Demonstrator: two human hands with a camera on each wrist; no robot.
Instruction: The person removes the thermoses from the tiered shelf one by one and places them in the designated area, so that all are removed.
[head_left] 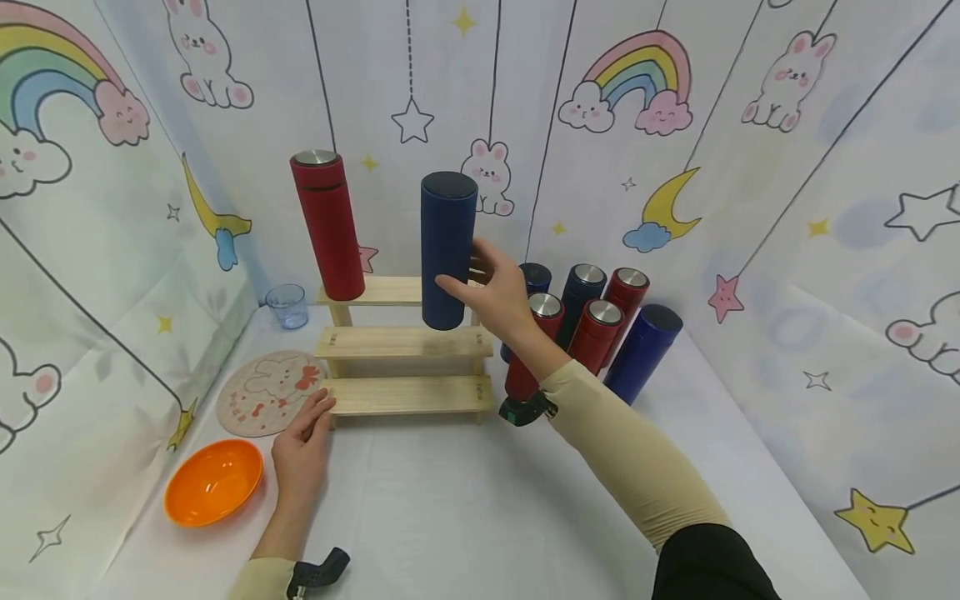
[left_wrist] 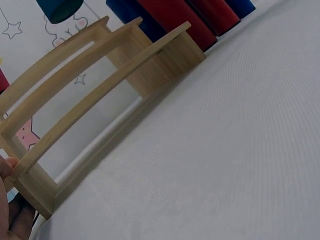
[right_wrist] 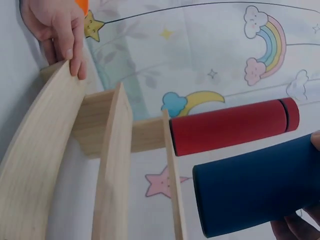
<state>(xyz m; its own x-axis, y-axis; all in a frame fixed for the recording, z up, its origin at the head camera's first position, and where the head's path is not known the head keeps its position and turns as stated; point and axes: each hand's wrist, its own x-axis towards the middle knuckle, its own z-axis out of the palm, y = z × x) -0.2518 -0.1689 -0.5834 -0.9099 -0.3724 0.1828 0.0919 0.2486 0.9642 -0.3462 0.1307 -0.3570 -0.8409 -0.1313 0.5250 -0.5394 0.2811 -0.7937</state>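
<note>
My right hand (head_left: 495,292) grips a dark blue thermos flask (head_left: 448,250) upright, fingers and thumb round its side. In the right wrist view, a small gap shows between the flask's base and the top step of a three-step wooden rack (head_left: 408,396). A red flask (head_left: 327,225) with a silver lid stands on the left end of that top step. At the rack's front left corner, my left hand (head_left: 302,446) pinches the end of the lowest step; in the left wrist view, the thumb lies on the wood with fingers (left_wrist: 22,217) beside the leg.
Several red and blue flasks (head_left: 645,350) stand on the white cloth right of the rack, partly behind my right forearm. To the left are a clear blue cup (head_left: 287,306), a round bunny mat (head_left: 258,392) and an orange bowl (head_left: 213,483). Patterned curtains (head_left: 517,75) enclose the table.
</note>
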